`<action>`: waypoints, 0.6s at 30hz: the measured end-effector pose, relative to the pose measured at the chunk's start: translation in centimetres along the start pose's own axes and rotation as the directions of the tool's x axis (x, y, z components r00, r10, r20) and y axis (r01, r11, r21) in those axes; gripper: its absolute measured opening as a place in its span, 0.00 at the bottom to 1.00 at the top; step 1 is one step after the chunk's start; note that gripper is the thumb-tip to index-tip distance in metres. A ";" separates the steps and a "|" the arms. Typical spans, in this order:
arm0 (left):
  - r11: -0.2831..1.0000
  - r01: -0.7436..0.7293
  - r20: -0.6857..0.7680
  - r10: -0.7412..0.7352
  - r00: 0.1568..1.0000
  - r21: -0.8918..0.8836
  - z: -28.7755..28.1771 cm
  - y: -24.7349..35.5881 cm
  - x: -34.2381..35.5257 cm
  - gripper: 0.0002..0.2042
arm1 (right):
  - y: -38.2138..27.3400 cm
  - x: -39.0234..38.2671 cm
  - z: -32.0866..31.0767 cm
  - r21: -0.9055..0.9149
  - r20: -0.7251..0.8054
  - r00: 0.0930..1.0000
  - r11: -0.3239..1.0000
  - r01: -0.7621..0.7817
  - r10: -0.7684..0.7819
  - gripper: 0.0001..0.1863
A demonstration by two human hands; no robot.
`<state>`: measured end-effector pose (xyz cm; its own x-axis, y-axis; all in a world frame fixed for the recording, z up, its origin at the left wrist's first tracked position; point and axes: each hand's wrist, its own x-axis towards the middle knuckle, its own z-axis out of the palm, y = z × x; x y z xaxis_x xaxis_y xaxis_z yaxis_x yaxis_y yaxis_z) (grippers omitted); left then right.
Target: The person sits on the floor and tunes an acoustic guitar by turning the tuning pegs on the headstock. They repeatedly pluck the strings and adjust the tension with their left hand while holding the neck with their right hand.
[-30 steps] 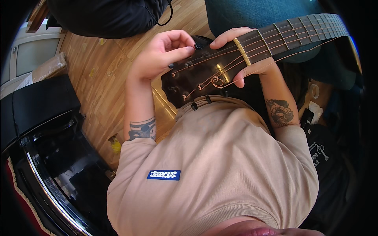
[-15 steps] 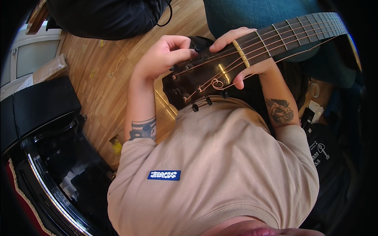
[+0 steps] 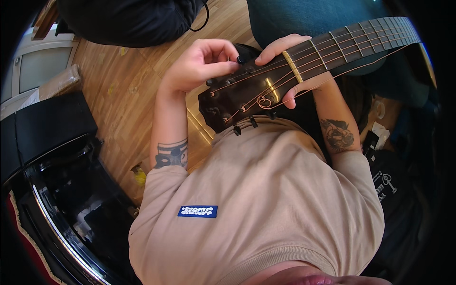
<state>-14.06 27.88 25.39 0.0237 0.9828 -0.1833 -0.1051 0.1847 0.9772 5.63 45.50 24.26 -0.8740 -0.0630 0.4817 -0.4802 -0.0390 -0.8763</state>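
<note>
An acoustic-style guitar's dark headstock [image 3: 237, 102] lies across my lap, its neck [image 3: 351, 45] running off to the upper right. My left hand [image 3: 206, 64] pinches a black tuning peg [image 3: 241, 60] on the headstock's far edge between thumb and bent fingers. Around the neck, just by the gold nut [image 3: 291, 66], my right hand [image 3: 280, 47] is wrapped, fingers over the far side and thumb at the near side. Copper-coloured strings run along the fretboard. One loose string [image 3: 342, 72] hangs off the near side and ends in a coil [image 3: 264, 101] on the headstock.
Black glossy furniture or a case [image 3: 90, 204] stands at the left. A dark bag-like object [image 3: 128, 21] rests on the wooden floor [image 3: 114, 95] ahead. Blue denim [image 3: 304, 19] shows beyond the neck. A wrapped package [image 3: 61, 83] lies far left.
My left hand's fingers have shifted slightly up at the tuning peg, which now shows more plainly between them. The headstock has moved a little to the right. My right hand keeps its hold.
</note>
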 end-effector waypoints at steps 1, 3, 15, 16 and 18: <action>0.998 0.037 -0.049 -0.035 0.998 0.047 0.6 0.2 0.1 0.09 | -0.2 -0.1 0.2 0.017 -0.025 0.999 1.000 -0.027 0.027 0.42; 1.000 -0.013 -0.088 0.011 0.996 -0.017 1.2 0.3 0.0 0.08 | -0.3 -0.2 0.5 0.052 -0.075 0.996 0.997 -0.052 0.056 0.42; 0.989 0.070 -0.029 -0.074 0.997 -0.130 -0.1 -1.1 -0.1 0.09 | 0.4 -0.3 0.6 0.047 -0.099 0.994 0.998 -0.034 0.039 0.43; 0.994 0.031 -0.078 -0.039 0.996 -0.102 0.1 -0.7 -0.1 0.09 | 0.5 -0.3 0.5 0.048 -0.100 0.994 0.998 -0.039 0.043 0.43; 0.999 -0.037 -0.168 0.030 0.985 -0.037 0.9 0.9 -0.1 0.09 | 0.5 -0.3 0.6 0.074 -0.112 0.992 0.996 -0.058 0.066 0.43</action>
<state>-13.22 27.89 26.36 -0.1473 0.9745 -0.1694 -0.1425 0.1486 0.9786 5.73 44.89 23.70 -0.9065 0.0464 0.4196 -0.4221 -0.1089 -0.9000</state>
